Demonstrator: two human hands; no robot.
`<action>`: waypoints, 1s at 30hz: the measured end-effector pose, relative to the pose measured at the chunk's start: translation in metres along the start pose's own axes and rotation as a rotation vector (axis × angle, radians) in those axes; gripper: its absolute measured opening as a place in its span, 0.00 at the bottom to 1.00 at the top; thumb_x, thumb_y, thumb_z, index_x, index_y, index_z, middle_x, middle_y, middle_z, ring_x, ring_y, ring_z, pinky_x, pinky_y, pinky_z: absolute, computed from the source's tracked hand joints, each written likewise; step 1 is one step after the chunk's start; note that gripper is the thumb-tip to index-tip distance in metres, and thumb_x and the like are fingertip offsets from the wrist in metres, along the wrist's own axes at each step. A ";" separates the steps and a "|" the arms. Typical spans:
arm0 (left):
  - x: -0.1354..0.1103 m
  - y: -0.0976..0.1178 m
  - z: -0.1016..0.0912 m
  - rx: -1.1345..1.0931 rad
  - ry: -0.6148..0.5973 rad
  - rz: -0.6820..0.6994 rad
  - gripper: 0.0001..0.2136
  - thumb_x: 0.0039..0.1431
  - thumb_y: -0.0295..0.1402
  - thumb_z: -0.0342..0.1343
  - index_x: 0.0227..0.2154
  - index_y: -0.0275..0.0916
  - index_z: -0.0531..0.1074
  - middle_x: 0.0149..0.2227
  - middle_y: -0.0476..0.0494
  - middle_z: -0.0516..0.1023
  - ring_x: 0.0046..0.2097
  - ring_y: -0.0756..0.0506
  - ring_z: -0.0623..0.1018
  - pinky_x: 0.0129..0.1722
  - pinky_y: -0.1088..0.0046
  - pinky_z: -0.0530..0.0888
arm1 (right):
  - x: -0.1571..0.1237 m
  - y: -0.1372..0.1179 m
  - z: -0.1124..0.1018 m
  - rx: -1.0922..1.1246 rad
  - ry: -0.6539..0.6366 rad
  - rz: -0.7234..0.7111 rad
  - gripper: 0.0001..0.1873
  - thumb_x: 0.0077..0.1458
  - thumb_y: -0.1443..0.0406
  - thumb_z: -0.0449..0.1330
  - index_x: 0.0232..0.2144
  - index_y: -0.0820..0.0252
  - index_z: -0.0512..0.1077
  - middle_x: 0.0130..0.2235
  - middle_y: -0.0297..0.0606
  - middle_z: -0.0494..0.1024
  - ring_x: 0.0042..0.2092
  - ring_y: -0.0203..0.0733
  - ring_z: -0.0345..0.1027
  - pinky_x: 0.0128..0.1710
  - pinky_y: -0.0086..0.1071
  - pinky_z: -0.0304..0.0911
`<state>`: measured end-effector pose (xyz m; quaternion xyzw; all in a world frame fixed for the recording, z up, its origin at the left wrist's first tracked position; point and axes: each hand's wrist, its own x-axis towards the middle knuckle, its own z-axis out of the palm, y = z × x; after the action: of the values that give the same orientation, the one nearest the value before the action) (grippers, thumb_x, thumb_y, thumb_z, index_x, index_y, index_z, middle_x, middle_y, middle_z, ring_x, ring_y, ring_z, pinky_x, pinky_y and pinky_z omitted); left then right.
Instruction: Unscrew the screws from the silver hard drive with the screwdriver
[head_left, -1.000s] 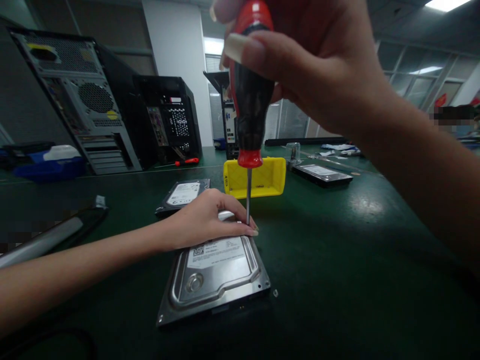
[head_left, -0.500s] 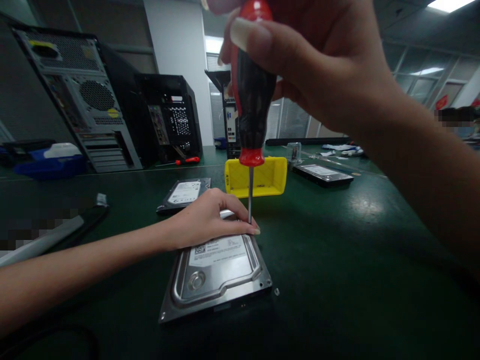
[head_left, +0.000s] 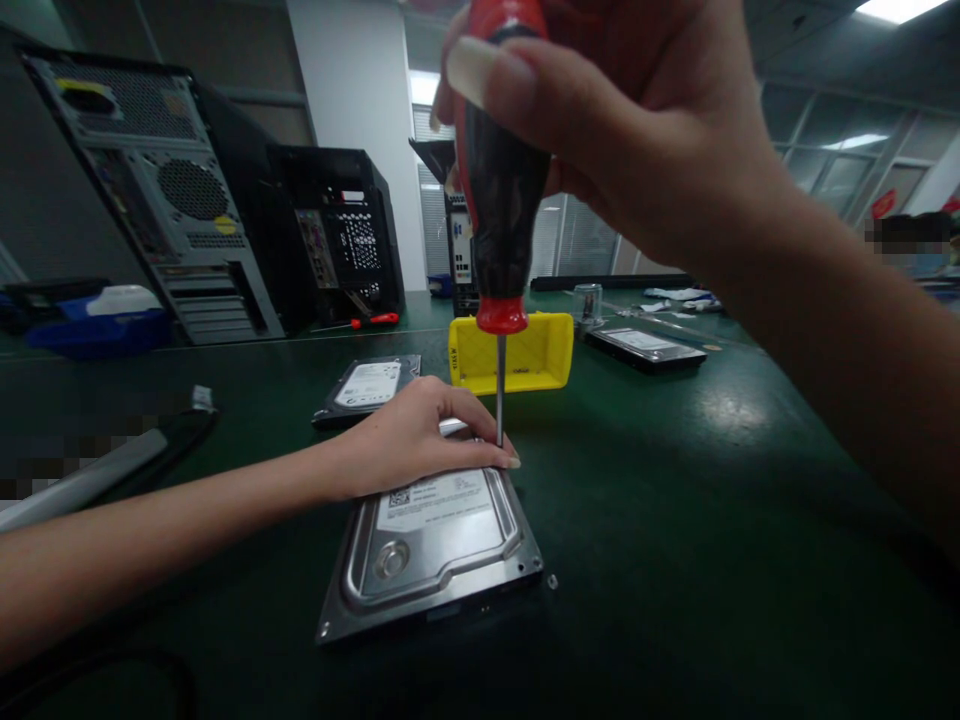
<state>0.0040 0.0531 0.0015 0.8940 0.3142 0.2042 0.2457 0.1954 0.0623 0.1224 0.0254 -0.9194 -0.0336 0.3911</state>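
A: Head view: right hand wraps the screwdriver handle high and close to the lens, thumb and fingers pinched around it. Shaft stands near upright, tip down on the hard drive at its far right corner.

B: Left hand?

A: Left hand lies flat on the drive's far end, fingers pressed down on the lid, fingertips just beside the shaft tip. Nothing pinched, just holding it against the table.

B: Materials?

A: Handle is bulbous, black rubbery middle, glossy red cap and collar; shaft thin bare steel. Drive is a flat rectangular block, brushed metal lid with stamped contour, 1 round hub dimple, white label. Table is dark green, smooth, slightly shiny. 1 tiny screw sits loose just off the drive's near right corner.

B: Background?

A: Yellow plastic bin behind the shaft, 2 more drives farther back, open tower cases on the left.
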 end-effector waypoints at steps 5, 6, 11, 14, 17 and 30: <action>0.001 0.000 -0.001 -0.009 -0.010 0.003 0.11 0.57 0.41 0.59 0.35 0.39 0.78 0.38 0.47 0.80 0.41 0.46 0.77 0.40 0.71 0.73 | -0.002 -0.006 -0.001 0.053 -0.017 0.101 0.26 0.53 0.67 0.34 0.50 0.70 0.59 0.41 0.22 0.67 0.45 0.20 0.66 0.46 0.21 0.64; 0.001 0.000 -0.001 -0.009 -0.013 0.005 0.11 0.57 0.41 0.59 0.35 0.39 0.78 0.38 0.47 0.80 0.41 0.46 0.77 0.40 0.71 0.73 | -0.002 -0.007 -0.002 0.076 -0.018 0.125 0.25 0.54 0.65 0.37 0.51 0.73 0.58 0.42 0.25 0.67 0.45 0.23 0.67 0.46 0.23 0.65; 0.001 -0.001 0.000 -0.021 -0.009 0.017 0.11 0.57 0.41 0.59 0.34 0.38 0.78 0.38 0.47 0.80 0.40 0.46 0.77 0.40 0.71 0.73 | -0.002 -0.006 -0.005 0.197 -0.062 0.167 0.27 0.56 0.66 0.43 0.56 0.78 0.52 0.44 0.33 0.68 0.47 0.28 0.66 0.46 0.30 0.68; 0.002 -0.002 0.001 -0.024 -0.005 0.023 0.11 0.57 0.40 0.59 0.34 0.38 0.78 0.38 0.47 0.80 0.40 0.46 0.78 0.40 0.71 0.74 | -0.003 -0.003 -0.006 0.178 -0.036 0.155 0.27 0.56 0.65 0.45 0.55 0.76 0.54 0.43 0.30 0.67 0.46 0.25 0.66 0.48 0.28 0.67; 0.002 -0.002 0.000 -0.026 -0.023 0.032 0.10 0.58 0.39 0.58 0.36 0.40 0.78 0.39 0.47 0.80 0.41 0.46 0.78 0.41 0.71 0.73 | -0.006 -0.002 -0.001 0.138 -0.025 0.150 0.26 0.54 0.65 0.48 0.54 0.76 0.57 0.52 0.32 0.64 0.44 0.18 0.64 0.50 0.20 0.64; 0.005 -0.006 -0.003 -0.150 -0.056 0.019 0.07 0.57 0.36 0.60 0.35 0.40 0.79 0.38 0.49 0.80 0.41 0.48 0.78 0.41 0.72 0.73 | -0.005 -0.007 -0.009 0.028 0.232 0.206 0.19 0.51 0.67 0.34 0.41 0.68 0.58 0.35 0.23 0.65 0.42 0.23 0.68 0.44 0.27 0.66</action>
<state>0.0033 0.0611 0.0011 0.8813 0.2826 0.2044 0.3188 0.2054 0.0553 0.1246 -0.0598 -0.8661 0.0227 0.4957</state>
